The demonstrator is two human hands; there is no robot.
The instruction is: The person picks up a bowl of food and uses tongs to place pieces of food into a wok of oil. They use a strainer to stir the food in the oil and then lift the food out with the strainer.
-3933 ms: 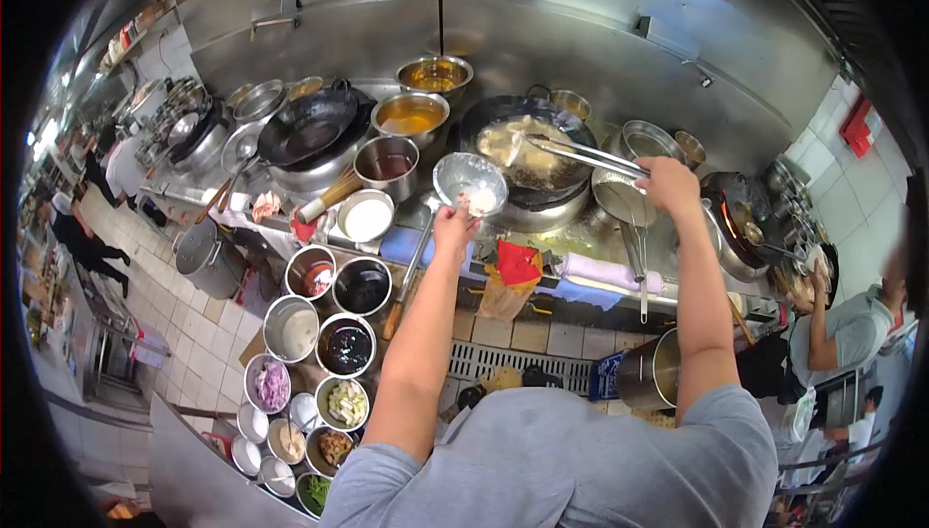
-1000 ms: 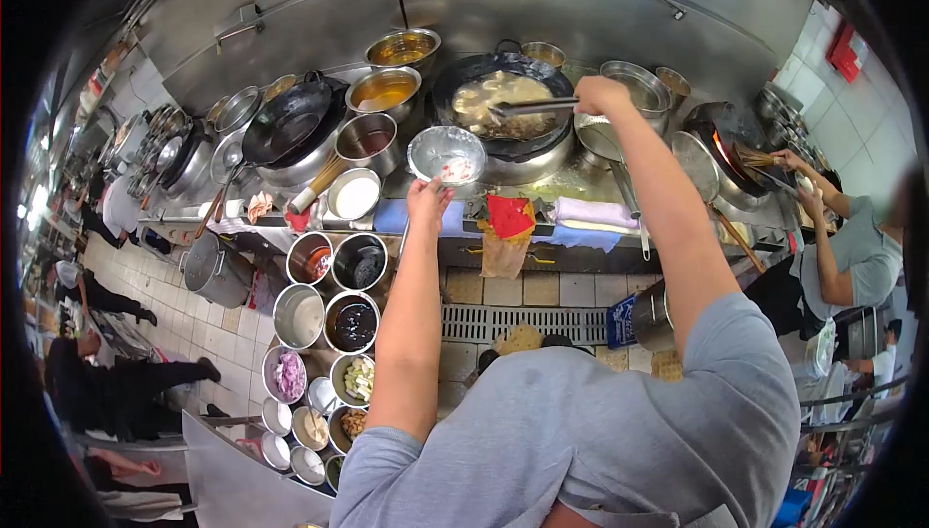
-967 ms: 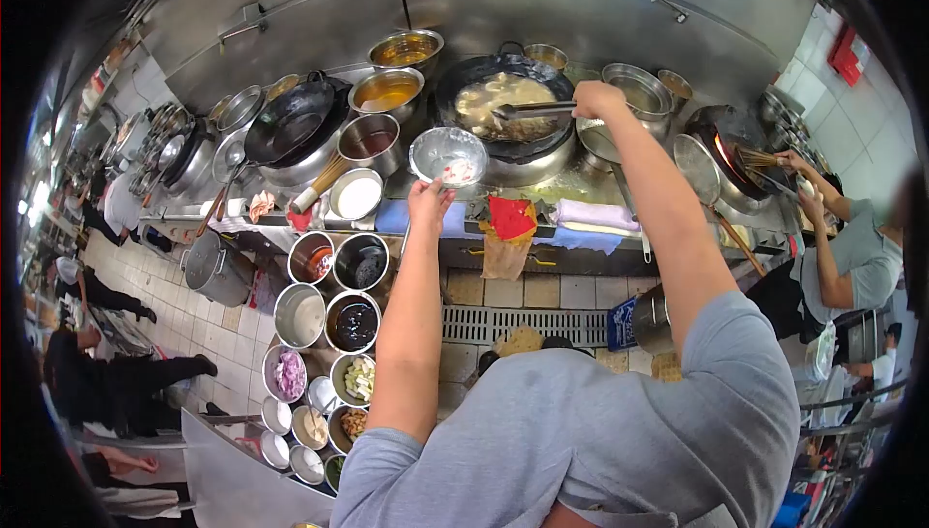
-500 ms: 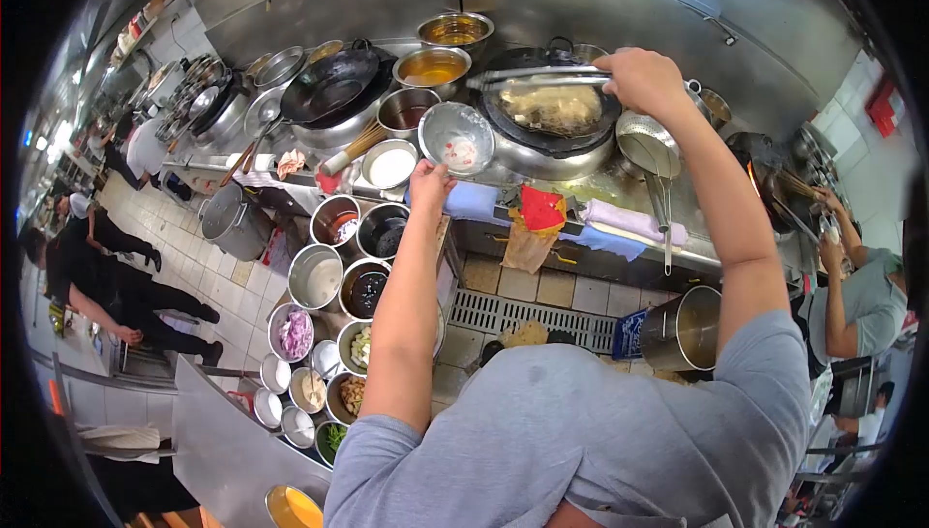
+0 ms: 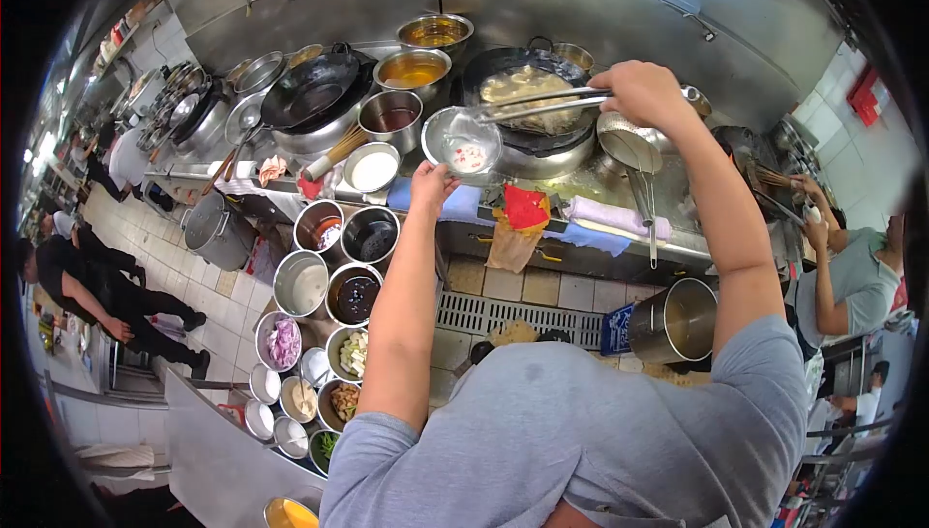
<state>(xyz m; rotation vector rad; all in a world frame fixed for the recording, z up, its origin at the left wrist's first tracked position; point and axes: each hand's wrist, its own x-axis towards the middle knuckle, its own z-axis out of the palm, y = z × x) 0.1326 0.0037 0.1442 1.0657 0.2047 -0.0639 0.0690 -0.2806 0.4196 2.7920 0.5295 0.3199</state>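
My left hand grips the near rim of a small metal bowl. White and red bits lie in the bottom of the bowl. Held high at the right, my right hand is closed around long metal tongs. Their tips reach left to the bowl's upper rim; whether they hold anything is too blurred to tell. Behind the tongs, a black wok holds pale food in bubbling oil. Partly behind the bowl stands a metal pot of dark liquid.
A perforated ladle rests right of the wok. Bowls of oil stand behind. Left of me are several ingredient pots, including chopped onion. A tall pot is at lower right. A co-worker works at the right; others stand left.
The tongs have swung from above the wok down and left to the bowl's rim. My right hand has lowered slightly. My left hand still holds the bowl, and the view has shifted a little.
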